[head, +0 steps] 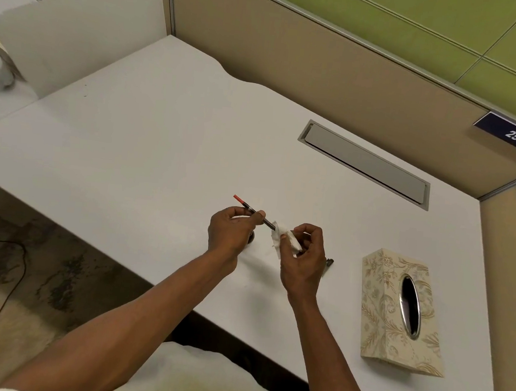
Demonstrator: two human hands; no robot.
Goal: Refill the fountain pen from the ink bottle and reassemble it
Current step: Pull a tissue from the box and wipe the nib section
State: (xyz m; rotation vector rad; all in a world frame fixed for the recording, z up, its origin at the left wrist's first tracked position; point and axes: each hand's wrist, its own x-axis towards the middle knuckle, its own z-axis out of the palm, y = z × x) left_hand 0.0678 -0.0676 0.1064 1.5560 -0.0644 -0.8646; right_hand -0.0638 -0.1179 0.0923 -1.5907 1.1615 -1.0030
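pen section with red-tipped converter (pixel 250 209): pinched in left hand (pixel 231 233), nib end buried in tissue (pixel 281 235) gripped by right hand (pixel 303 255), apparently to wipe off stray ink.

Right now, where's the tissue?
In the head view, the tissue is pinched in the right hand above the desk, wrapped round the pen end held by the left hand, left of the tissue box.

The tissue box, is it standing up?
No, the tissue box lies flat on the desk with its oval slot facing up.
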